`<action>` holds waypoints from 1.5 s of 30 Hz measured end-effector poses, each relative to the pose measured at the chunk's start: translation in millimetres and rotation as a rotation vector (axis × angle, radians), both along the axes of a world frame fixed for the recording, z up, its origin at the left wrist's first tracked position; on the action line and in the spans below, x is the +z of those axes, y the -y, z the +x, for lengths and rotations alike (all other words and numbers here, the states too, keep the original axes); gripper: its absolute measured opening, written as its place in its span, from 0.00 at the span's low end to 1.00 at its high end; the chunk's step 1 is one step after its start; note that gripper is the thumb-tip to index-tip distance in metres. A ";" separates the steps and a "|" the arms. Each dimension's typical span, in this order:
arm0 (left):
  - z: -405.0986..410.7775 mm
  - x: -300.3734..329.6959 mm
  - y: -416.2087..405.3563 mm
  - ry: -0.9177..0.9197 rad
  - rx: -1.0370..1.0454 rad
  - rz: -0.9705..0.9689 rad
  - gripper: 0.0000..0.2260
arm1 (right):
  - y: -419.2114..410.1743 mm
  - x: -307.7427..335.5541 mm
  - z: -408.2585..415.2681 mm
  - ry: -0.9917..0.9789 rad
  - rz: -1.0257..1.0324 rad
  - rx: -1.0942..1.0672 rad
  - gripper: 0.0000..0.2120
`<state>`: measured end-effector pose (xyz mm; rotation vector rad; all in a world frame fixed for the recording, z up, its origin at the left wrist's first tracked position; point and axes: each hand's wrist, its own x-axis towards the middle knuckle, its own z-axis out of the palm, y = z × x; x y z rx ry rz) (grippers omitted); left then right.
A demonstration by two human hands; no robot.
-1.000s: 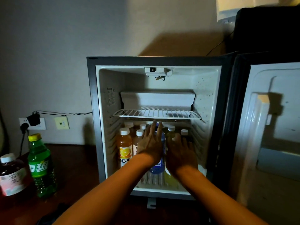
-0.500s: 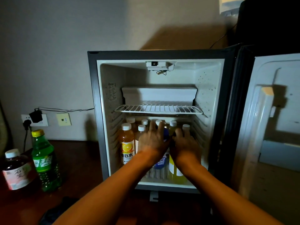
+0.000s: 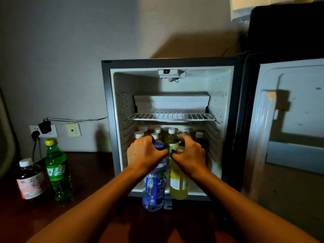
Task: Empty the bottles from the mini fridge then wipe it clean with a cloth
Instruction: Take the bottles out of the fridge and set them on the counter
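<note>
Left hand [image 3: 146,156] clasped round blue bottle [image 3: 154,188], right hand [image 3: 190,155] round yellow bottle [image 3: 178,181], both by the necks. Both are best lifted upright, clear of the mini fridge [image 3: 112,120] sill, then set beside the green bottle [image 3: 58,171] at the worktop's [image 3: 91,172] left edge

Hidden or cut off at the mini fridge

The left hand [image 3: 146,155] covers the blue bottle's [image 3: 154,188] neck, and the right hand [image 3: 190,155] hides the yellow bottle's [image 3: 178,183] shoulder. Rear bottles [image 3: 171,137] show only caps and dim tops; their labels are unreadable. The fridge door [image 3: 289,120] runs off the right edge.
</note>
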<state>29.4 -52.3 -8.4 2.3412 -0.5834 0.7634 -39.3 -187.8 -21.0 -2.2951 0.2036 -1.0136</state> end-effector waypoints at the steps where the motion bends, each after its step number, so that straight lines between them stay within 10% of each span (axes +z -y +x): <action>1: -3.5 1.2 -5.8 -0.014 -0.004 0.001 0.19 | -3.0 -0.1 0.7 0.015 0.019 0.030 0.17; 45: 15.0 2.9 -310.3 -0.056 0.512 -0.009 0.17 | -260.6 -2.4 110.4 -0.079 0.025 0.726 0.18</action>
